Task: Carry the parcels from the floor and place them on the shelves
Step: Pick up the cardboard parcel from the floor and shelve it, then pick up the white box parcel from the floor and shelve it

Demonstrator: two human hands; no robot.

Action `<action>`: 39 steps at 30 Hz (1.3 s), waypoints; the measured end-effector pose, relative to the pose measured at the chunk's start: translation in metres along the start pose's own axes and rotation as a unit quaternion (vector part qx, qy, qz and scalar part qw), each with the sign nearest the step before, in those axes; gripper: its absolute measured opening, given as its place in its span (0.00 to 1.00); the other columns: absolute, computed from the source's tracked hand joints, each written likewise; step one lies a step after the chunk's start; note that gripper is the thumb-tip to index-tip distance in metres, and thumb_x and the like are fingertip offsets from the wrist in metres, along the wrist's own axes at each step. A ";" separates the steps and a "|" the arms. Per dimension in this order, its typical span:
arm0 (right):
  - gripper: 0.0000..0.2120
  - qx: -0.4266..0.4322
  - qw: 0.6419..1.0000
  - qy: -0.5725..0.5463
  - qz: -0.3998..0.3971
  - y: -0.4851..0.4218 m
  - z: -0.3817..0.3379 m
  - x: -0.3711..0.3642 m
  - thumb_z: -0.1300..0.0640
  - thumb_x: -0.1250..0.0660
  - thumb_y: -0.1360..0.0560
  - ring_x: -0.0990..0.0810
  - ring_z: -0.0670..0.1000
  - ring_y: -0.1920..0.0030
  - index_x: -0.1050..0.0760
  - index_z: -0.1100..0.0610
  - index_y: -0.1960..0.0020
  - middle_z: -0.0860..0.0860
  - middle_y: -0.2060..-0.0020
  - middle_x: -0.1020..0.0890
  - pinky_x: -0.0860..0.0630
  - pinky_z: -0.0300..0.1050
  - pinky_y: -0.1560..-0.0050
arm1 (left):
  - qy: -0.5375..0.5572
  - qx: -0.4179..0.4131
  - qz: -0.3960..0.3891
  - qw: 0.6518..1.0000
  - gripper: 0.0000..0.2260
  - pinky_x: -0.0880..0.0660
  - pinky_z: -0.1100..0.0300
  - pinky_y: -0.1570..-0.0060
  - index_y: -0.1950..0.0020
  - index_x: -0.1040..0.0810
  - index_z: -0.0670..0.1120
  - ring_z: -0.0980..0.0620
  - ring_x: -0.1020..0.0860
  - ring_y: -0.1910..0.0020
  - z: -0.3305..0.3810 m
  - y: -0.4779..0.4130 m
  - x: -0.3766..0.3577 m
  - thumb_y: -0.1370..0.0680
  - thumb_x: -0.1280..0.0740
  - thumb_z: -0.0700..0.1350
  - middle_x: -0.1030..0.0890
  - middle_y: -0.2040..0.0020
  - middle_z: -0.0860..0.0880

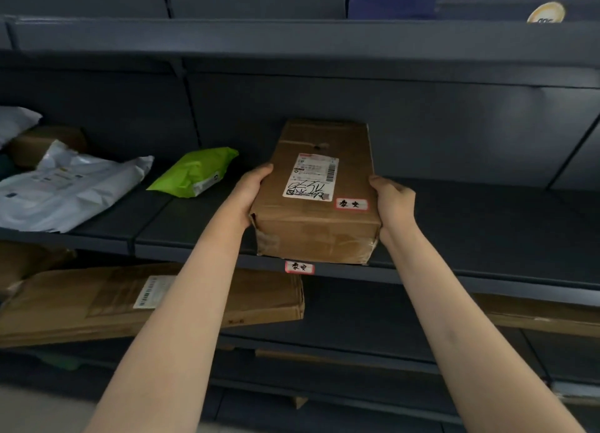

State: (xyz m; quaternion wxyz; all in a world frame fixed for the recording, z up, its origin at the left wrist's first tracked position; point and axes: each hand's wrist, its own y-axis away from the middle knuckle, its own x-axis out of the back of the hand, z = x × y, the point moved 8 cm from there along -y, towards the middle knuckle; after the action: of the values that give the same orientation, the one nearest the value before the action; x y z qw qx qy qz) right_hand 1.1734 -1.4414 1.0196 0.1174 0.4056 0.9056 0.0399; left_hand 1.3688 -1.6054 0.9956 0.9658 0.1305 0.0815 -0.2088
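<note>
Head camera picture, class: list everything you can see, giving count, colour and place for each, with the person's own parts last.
Cardboard box: one, brown, held at the middle shelf's front edge.
Green mailer: one, green, middle shelf, left of the box.
White mailer bags: at least two, white, middle shelf, far left.
Flat carton: one, brown, lower shelf, left.
Blue box: one, dark blue, top shelf, right.
Shelves: several tiers, dark grey.
Left hand: on the box's left side.
Right hand: on its right side.
</note>
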 end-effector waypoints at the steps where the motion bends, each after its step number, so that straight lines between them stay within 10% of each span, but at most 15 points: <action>1: 0.06 -0.009 1.000 -0.001 0.000 0.001 0.003 0.001 0.59 0.36 0.22 0.17 0.56 0.58 0.22 0.57 0.57 0.56 0.60 0.17 0.19 0.55 0.50 | 0.000 0.002 -0.007 1.000 0.12 0.23 0.57 0.59 0.44 0.20 0.47 0.49 0.18 0.58 -0.001 -0.001 -0.002 0.18 0.39 0.51 0.17 0.55 0.45; 5: 0.06 -0.035 0.999 -0.006 -0.003 0.009 0.010 0.004 0.57 0.34 0.22 0.18 0.54 0.63 0.24 0.58 0.57 0.55 0.61 0.18 0.18 0.50 0.57 | 0.000 0.008 -0.019 1.000 0.11 0.22 0.56 0.55 0.42 0.21 0.46 0.48 0.18 0.54 -0.004 0.003 -0.007 0.18 0.39 0.49 0.17 0.50 0.44; 9: 0.09 -0.029 1.000 0.003 -0.010 0.021 0.001 0.007 0.55 0.36 0.21 0.18 0.52 0.60 0.23 0.60 0.46 0.53 0.59 0.18 0.19 0.46 0.58 | -0.024 -0.055 0.017 0.998 0.22 0.29 0.53 0.34 0.25 0.32 0.46 0.46 0.27 0.30 0.015 0.007 0.003 0.19 0.36 0.46 0.28 0.26 0.44; 13: 0.19 0.058 0.997 0.011 0.052 0.042 -0.022 0.028 0.54 0.35 0.22 0.23 0.53 0.37 0.28 0.59 0.33 0.54 0.39 0.21 0.28 0.48 0.35 | -0.009 -0.109 0.008 0.994 0.23 0.40 0.52 0.26 0.23 0.36 0.48 0.46 0.35 0.24 0.032 0.032 0.008 0.18 0.40 0.49 0.33 0.23 0.44; 29: 0.16 0.164 0.985 0.010 0.059 0.218 -0.007 0.126 0.47 0.35 0.23 0.26 0.45 0.33 0.25 0.47 0.36 0.45 0.36 0.21 0.32 0.51 0.29 | -0.085 -0.247 -0.118 0.958 0.22 0.35 0.59 0.30 0.23 0.36 0.52 0.55 0.31 0.27 -0.032 0.228 -0.076 0.17 0.44 0.53 0.29 0.25 0.51; 39: 0.17 0.179 0.943 0.014 0.281 0.312 0.002 0.398 0.46 0.36 0.23 0.25 0.47 0.34 0.24 0.49 0.36 0.46 0.37 0.20 0.31 0.54 0.30 | -0.086 -0.162 -0.354 0.917 0.23 0.34 0.60 0.29 0.23 0.35 0.51 0.56 0.28 0.29 -0.168 0.352 -0.316 0.19 0.42 0.54 0.26 0.27 0.50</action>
State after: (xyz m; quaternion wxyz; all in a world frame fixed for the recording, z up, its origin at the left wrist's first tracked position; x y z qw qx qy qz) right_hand 1.1444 -0.9374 0.9982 0.0144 0.6572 0.7487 -0.0855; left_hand 1.2168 -1.1278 0.9792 0.8398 -0.0833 0.0713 -0.5317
